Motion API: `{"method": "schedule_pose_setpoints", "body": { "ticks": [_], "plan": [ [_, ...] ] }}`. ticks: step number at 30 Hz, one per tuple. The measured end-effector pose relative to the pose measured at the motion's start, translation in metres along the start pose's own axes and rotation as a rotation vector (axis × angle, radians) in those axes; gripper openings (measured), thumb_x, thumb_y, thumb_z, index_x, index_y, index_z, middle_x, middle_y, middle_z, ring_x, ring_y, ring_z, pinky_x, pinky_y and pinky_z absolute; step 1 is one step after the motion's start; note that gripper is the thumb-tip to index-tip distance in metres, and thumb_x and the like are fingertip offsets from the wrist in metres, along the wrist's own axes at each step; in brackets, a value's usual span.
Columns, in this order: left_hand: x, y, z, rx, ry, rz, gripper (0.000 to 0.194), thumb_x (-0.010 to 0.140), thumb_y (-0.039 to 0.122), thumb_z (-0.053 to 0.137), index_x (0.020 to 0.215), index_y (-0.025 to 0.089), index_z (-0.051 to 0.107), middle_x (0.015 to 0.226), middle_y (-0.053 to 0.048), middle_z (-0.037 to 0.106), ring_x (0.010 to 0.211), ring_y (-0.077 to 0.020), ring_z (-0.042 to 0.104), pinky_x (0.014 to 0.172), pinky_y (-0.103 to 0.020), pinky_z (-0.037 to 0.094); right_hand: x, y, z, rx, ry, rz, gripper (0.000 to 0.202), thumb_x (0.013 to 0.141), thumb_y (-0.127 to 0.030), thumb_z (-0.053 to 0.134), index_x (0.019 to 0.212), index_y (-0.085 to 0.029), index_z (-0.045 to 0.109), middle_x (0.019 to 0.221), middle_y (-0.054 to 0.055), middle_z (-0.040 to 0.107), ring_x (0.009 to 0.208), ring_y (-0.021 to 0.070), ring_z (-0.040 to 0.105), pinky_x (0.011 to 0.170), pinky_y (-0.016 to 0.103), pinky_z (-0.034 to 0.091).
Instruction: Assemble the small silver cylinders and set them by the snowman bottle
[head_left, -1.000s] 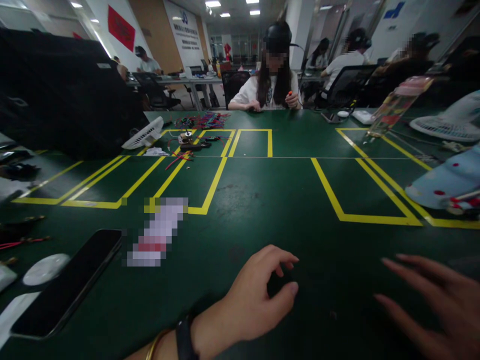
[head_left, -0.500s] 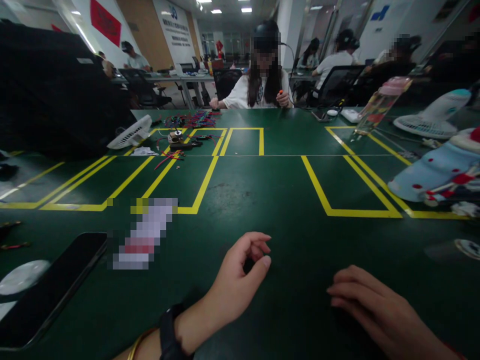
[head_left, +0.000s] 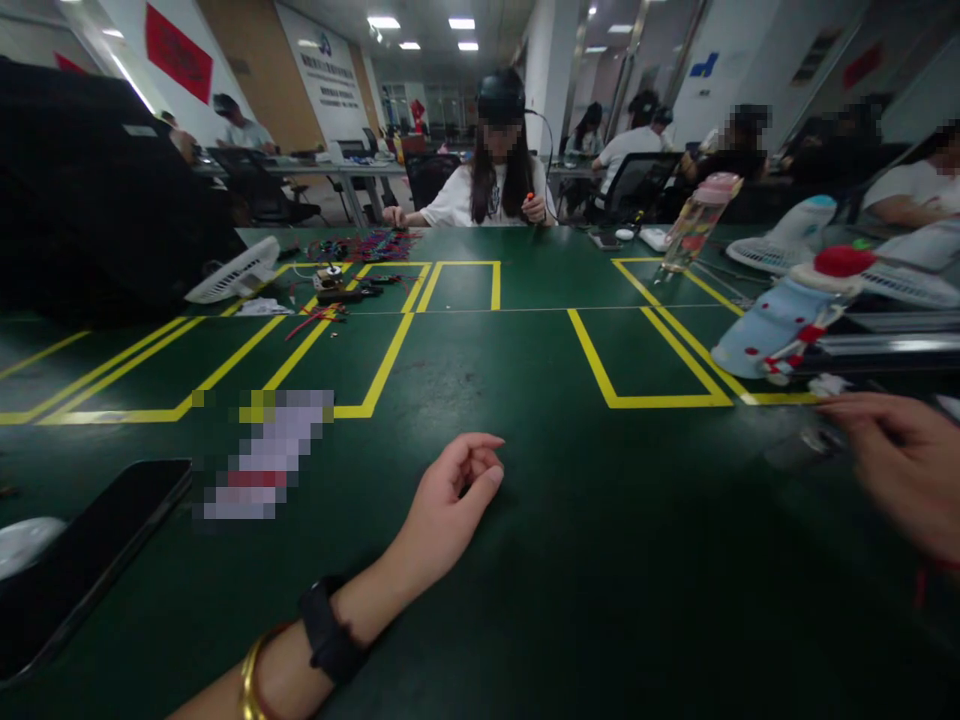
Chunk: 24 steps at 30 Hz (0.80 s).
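Observation:
My left hand (head_left: 454, 500) rests on the dark green table (head_left: 600, 540), its fingers loosely curled and the thumb apart from them. Nothing is in it. On that wrist are a black watch band and a gold bangle. Over at the right edge, my right hand (head_left: 904, 465) is stretched out, slightly blurred, with fingers extended and nothing visible in them. Just left of its fingertips lies a small see-through cylinder with a greyish end (head_left: 814, 442); whether they touch I cannot tell. Beyond that hand stands a tilted light-blue bottle (head_left: 772, 320) with a red top.
A black phone (head_left: 97, 560) and a pixelated slip (head_left: 262, 455) lie at left. Farther off are wires (head_left: 386, 245), a white fan (head_left: 236, 270), a pink-lidded bottle (head_left: 697, 225) and another fan (head_left: 784, 240). A person (head_left: 487, 180) wearing a headset sits opposite.
My right hand has moved outward to the right and forward, toward the small cylinder. The view has turned somewhat to the right. My left hand keeps the same loose pose.

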<state>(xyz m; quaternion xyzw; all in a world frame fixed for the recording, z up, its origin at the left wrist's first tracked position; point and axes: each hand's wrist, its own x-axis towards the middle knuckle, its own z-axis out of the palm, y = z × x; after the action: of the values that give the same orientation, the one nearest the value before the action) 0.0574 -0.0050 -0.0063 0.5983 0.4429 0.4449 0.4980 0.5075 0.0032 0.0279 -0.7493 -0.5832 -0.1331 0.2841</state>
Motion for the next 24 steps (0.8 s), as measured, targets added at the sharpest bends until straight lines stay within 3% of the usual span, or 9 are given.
{"method": "schedule_pose_setpoints", "body": {
  "ticks": [3, 5, 10, 15, 21, 24],
  "plan": [
    [0.0, 0.0, 0.0, 0.008, -0.005, 0.0, 0.022, 0.091, 0.026, 0.053, 0.113, 0.02, 0.054, 0.089, 0.0, 0.056, 0.078, -0.0135, 0.054, 0.073, -0.027, 0.043, 0.0, 0.007, 0.015, 0.059, -0.178, 0.148, 0.035, 0.082, -0.044, 0.046, 0.094, -0.023, 0.071, 0.095, 0.005, 0.069, 0.087, 0.0214, 0.063, 0.071, 0.032, 0.044],
    [0.0, 0.0, -0.001, 0.013, -0.013, 0.0, 0.023, 0.091, 0.026, 0.053, 0.113, 0.02, 0.054, 0.089, 0.0, 0.055, 0.077, -0.0133, 0.054, 0.073, -0.027, 0.044, -0.005, 0.005, 0.012, 0.086, -0.215, 0.204, 0.035, 0.084, -0.045, 0.047, 0.097, -0.024, 0.071, 0.094, 0.004, 0.069, 0.085, 0.0201, 0.062, 0.071, 0.031, 0.042],
    [0.0, -0.001, -0.002, 0.035, -0.024, 0.006, 0.023, 0.09, 0.027, 0.053, 0.112, 0.02, 0.055, 0.091, 0.0, 0.056, 0.079, -0.0139, 0.055, 0.075, -0.028, 0.045, -0.01, -0.003, -0.003, 0.097, -0.138, 0.188, 0.033, 0.085, -0.038, 0.048, 0.099, -0.018, 0.071, 0.094, 0.01, 0.069, 0.084, 0.0179, 0.06, 0.072, 0.03, 0.039],
    [-0.001, -0.001, -0.001, 0.073, -0.022, -0.002, 0.024, 0.089, 0.029, 0.054, 0.112, 0.019, 0.055, 0.091, 0.0, 0.057, 0.078, -0.0143, 0.057, 0.075, -0.029, 0.046, -0.01, -0.008, -0.006, 0.102, -0.167, 0.248, 0.033, 0.086, -0.035, 0.049, 0.099, -0.014, 0.071, 0.094, 0.01, 0.068, 0.081, 0.0152, 0.06, 0.072, 0.029, 0.039],
    [-0.002, 0.001, 0.001, 0.12, -0.008, 0.01, 0.024, 0.088, 0.029, 0.056, 0.11, 0.02, 0.056, 0.086, 0.002, 0.057, 0.075, -0.0132, 0.057, 0.072, -0.027, 0.046, -0.017, -0.015, -0.004, 0.288, -0.121, 0.276, 0.032, 0.082, -0.038, 0.057, 0.095, -0.013, 0.072, 0.089, 0.009, 0.069, 0.077, 0.0128, 0.059, 0.079, 0.03, 0.042],
    [-0.002, -0.001, 0.001, 0.118, -0.007, 0.02, 0.025, 0.087, 0.031, 0.057, 0.11, 0.02, 0.056, 0.087, 0.002, 0.058, 0.075, -0.0132, 0.057, 0.072, -0.026, 0.046, -0.021, -0.018, -0.003, 0.402, -0.098, 0.328, 0.035, 0.08, -0.039, 0.06, 0.1, -0.013, 0.07, 0.094, 0.01, 0.068, 0.073, 0.0115, 0.061, 0.074, 0.028, 0.046]
  ]
}}
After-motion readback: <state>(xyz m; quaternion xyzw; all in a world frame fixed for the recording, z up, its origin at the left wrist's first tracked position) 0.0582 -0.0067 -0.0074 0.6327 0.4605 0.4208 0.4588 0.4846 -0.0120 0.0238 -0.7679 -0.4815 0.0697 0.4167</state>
